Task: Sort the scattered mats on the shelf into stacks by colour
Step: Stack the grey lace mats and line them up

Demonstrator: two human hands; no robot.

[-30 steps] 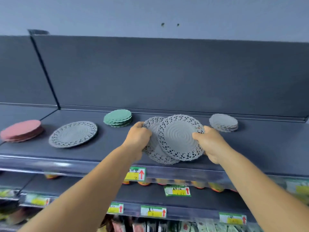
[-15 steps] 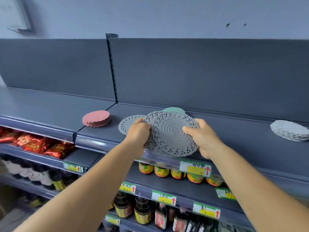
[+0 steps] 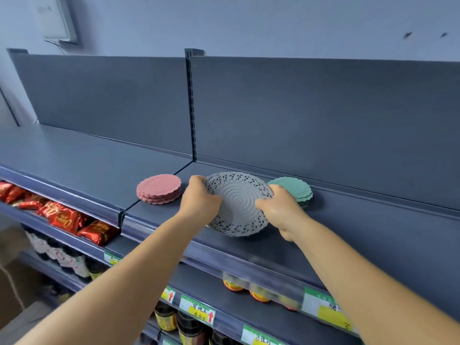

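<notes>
Both hands, left grip point(image 3: 200, 200) and right grip point(image 3: 280, 207), clasp grey lace mats point(image 3: 239, 202) above the shelf point(image 3: 348, 235), pink stack point(image 3: 159, 188) leftward, green stack point(image 3: 296, 189) rightward.

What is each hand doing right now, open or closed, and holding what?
Left hand: closed on the left edge of the grey lace mats.
Right hand: closed on the right edge of the same grey lace mats.

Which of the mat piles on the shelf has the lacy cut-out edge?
The grey mats held between the left hand and right hand. The pink stack and the green stack have plain scalloped edges.
</notes>
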